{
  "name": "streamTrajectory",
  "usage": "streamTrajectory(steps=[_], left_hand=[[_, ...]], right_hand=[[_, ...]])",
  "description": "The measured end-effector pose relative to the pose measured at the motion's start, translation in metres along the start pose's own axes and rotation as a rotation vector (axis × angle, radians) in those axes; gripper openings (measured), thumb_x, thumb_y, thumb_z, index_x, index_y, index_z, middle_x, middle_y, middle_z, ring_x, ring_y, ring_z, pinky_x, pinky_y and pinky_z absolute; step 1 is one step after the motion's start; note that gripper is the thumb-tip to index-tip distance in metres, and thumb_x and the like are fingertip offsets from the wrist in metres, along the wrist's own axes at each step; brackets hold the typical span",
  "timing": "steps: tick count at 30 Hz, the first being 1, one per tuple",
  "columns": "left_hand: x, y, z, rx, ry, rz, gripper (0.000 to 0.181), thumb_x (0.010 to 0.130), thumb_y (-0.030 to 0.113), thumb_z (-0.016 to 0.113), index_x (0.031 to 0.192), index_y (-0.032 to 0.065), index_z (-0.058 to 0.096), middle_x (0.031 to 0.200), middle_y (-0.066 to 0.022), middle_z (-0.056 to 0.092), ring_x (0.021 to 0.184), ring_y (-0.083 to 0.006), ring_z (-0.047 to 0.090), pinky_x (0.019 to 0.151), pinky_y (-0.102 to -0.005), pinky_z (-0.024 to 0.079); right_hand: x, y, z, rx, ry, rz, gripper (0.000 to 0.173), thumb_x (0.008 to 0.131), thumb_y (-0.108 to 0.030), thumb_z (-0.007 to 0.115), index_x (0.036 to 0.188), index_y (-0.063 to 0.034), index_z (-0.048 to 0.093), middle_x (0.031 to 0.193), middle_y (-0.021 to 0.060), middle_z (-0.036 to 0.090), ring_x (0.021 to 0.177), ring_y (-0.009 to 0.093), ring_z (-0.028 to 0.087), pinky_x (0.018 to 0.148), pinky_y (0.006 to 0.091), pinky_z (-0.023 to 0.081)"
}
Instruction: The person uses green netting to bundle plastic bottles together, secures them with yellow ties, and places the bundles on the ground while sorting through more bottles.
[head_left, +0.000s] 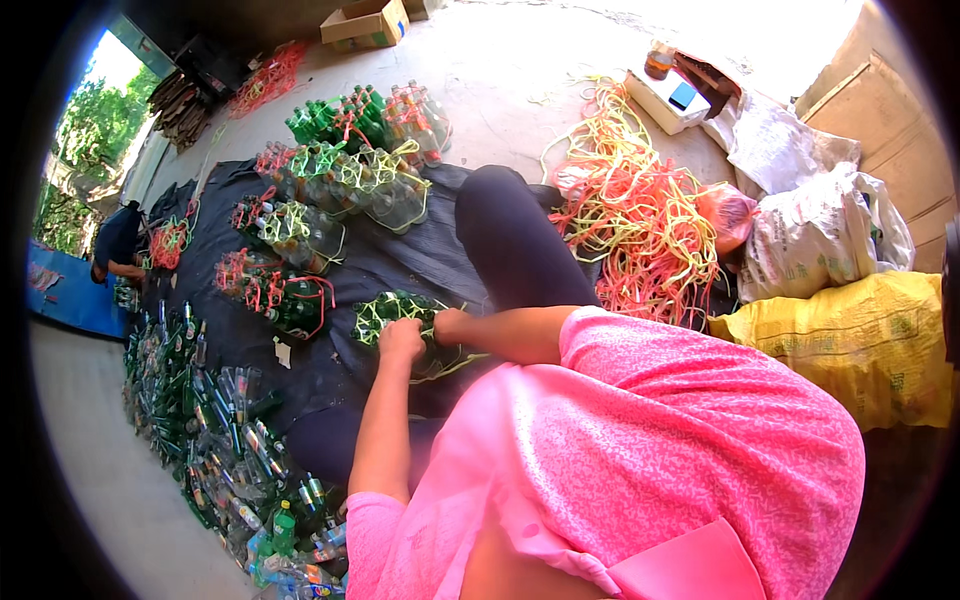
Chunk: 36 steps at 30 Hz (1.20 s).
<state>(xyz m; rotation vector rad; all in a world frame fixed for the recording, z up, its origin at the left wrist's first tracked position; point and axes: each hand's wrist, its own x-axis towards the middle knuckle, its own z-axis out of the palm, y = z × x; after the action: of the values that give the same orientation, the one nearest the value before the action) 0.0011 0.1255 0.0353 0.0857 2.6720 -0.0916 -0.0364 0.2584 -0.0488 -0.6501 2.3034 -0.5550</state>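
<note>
A bundle of green glass bottles (390, 306) stands upright on the dark sheet between my legs, with yellow-green plastic cord laced round the necks. My left hand (401, 341) is curled over the near side of the bundle, at the cord. On the bundle's right side my right hand (450, 327) is closed at the cord, and a loose cord end (461, 364) trails below it. The fingertips of both hands are hidden. Left of this bundle, a bundle with red cord (289, 300) stands on the sheet; further bundles in yellow and red cord (367, 180) stand beyond.
Loose bottles (217, 420) lie heaped at the left. Tangled red and yellow cord (637, 217) lies right of my knee, near a yellow woven sack (847, 337) and white sacks (802, 232). A phone (682, 95) rests on a white box (660, 105). Another person (120, 240) bends at the far left.
</note>
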Motion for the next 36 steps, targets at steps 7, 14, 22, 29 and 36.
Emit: streamTrajectory(steps=[7, 14, 22, 29, 36], left_hand=[[0.005, -0.025, 0.002, -0.328, -0.060, -0.081, 0.024, 0.076, 0.013, 0.065, 0.097, 0.0065, 0.074, 0.099, -0.0212, 0.072, 0.100, -0.0383, 0.070, 0.087, -0.0468, 0.055], [0.010, -0.036, 0.017, -0.519, 0.119, -0.026, 0.020, 0.075, 0.018, 0.078, 0.081, 0.0024, 0.067, 0.081, -0.0185, 0.068, 0.079, -0.0352, 0.069, 0.072, -0.0461, 0.053], [0.003, -0.037, 0.021, -0.565, 0.253, 0.041, 0.022, 0.074, 0.019, 0.080, 0.081, 0.0015, 0.068, 0.088, -0.0171, 0.068, 0.084, -0.0346, 0.068, 0.075, -0.0432, 0.053], [0.010, -0.042, 0.031, -0.735, 0.121, -0.060, 0.017, 0.082, 0.016, 0.074, 0.088, 0.0040, 0.065, 0.090, -0.0178, 0.070, 0.088, -0.0363, 0.069, 0.078, -0.0452, 0.053], [0.009, -0.048, 0.036, -0.482, 0.301, -0.004, 0.010, 0.087, 0.013, 0.064, 0.094, 0.0060, 0.063, 0.099, -0.0184, 0.068, 0.096, -0.0392, 0.066, 0.081, -0.0505, 0.051]], right_hand=[[-0.005, -0.005, 0.002, 0.057, 0.027, 0.045, 0.027, 0.083, -0.015, 0.063, 0.102, -0.0023, 0.077, 0.109, 0.0203, 0.074, 0.104, 0.035, 0.072, 0.088, 0.0455, 0.058], [0.008, 0.002, 0.008, 0.016, 0.024, 0.056, 0.027, 0.084, -0.016, 0.062, 0.101, -0.0027, 0.077, 0.109, 0.0200, 0.074, 0.104, 0.035, 0.072, 0.087, 0.0460, 0.058], [0.001, -0.010, -0.001, 0.233, -0.014, 0.273, 0.028, 0.084, -0.016, 0.062, 0.105, -0.0025, 0.076, 0.113, 0.0200, 0.073, 0.106, 0.034, 0.072, 0.088, 0.0451, 0.058], [0.012, -0.007, 0.009, 0.217, 0.018, 0.248, 0.029, 0.084, -0.018, 0.063, 0.105, -0.0024, 0.076, 0.114, 0.0194, 0.073, 0.106, 0.034, 0.072, 0.088, 0.0447, 0.058], [0.045, 0.008, 0.036, 0.063, -0.042, 0.151, 0.027, 0.084, -0.019, 0.062, 0.103, -0.0055, 0.077, 0.107, 0.0169, 0.075, 0.097, 0.032, 0.074, 0.084, 0.0442, 0.060]])
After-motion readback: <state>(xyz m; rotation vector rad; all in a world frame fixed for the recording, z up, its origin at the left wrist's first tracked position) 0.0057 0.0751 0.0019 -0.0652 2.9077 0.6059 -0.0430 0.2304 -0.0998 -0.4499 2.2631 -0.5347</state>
